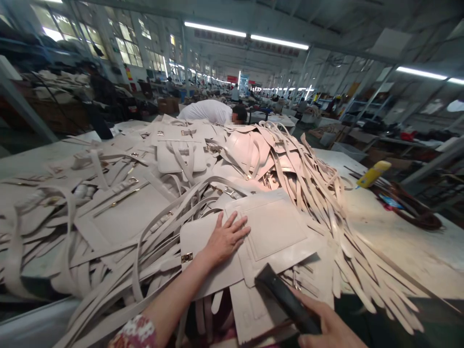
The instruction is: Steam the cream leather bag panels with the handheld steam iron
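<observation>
My left hand (225,238) lies flat with fingers spread on a cream leather bag panel (275,227) at the near side of a big pile of cream panels and straps (174,174). A gold clasp (186,257) sits on a panel just left of my wrist. My right hand (326,326) at the bottom edge grips a dark, flat-ended tool (284,297) that points up toward the panel.
The pile covers a long white worktable (398,237). A yellow bottle (373,174) and dark brown straps (416,212) lie at the right. A person in a white top (210,111) bends over the far end. Shelves and other workstations fill the hall behind.
</observation>
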`<state>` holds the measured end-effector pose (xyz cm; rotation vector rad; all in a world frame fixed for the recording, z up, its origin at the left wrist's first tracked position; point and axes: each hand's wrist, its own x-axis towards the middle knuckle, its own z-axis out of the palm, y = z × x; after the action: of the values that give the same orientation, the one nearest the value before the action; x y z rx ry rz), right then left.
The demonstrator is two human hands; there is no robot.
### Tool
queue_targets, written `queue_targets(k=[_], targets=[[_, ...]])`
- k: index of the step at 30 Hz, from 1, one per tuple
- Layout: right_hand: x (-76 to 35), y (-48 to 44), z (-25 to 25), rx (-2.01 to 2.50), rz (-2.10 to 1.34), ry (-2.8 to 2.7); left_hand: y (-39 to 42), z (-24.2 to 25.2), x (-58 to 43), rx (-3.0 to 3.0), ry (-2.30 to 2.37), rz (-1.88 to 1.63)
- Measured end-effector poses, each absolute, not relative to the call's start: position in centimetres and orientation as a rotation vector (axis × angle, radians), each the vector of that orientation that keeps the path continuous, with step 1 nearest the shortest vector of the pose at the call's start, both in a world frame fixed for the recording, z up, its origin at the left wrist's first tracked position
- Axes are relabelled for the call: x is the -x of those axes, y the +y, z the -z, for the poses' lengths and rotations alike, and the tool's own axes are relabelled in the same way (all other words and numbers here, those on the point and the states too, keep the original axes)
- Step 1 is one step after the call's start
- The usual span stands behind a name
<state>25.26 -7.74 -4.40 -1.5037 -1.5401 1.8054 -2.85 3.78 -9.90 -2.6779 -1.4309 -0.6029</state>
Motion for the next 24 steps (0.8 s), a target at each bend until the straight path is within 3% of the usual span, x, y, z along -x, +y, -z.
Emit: queue_targets(k=[7, 13, 19, 24], targets=[[-20.4, -7.1, 4.3, 1.336, -1.890, -1.476, 3.9, 10.1, 2.7, 2.695, -1.440, 0.596], [-18.9, -5.0, 4.9, 1.414, -1.610, -1.387, 3.9, 10.2, 2.8, 2.666, -1.522, 0.677], [-19.7, -6.8, 5.5, 1.348, -1.790, -1.298, 4.0, 10.4, 3.0, 2.686, -1.549, 0.704], [-18.7, -5.8, 5.2, 1.444, -1.621, -1.417, 4.0, 10.5, 3.0, 2.683, -1.579, 0.719]])
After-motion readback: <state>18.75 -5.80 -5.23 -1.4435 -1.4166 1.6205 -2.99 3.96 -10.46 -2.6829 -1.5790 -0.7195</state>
